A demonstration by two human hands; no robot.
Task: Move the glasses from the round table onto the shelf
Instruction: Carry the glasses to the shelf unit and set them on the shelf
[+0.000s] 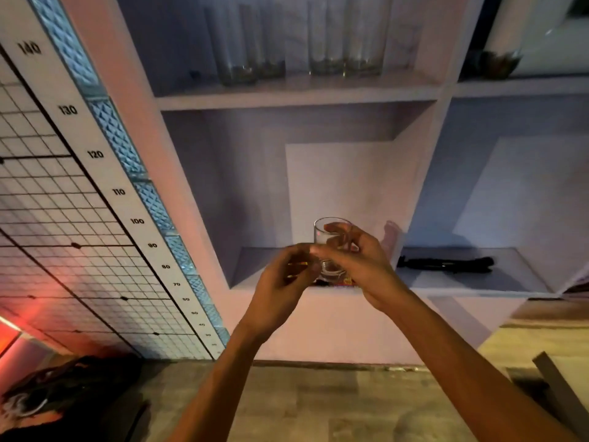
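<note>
While tall glasses (299, 43) stand on the shelf (296, 97) above our fingers (338, 228), our right hand (366, 263) and left hand (280, 282) pinch one small glass (331, 247), not yet shelved.

a short clear tumbler (331, 242) is held upright by the right hand (360, 263), in the air before the middle bay of the shelf (296, 94). several empty tall glasses (325, 43) stand upright on the board above.

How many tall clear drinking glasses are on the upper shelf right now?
4: left glass, next glass, third glass, rightmost glass; others may be hidden.
</note>
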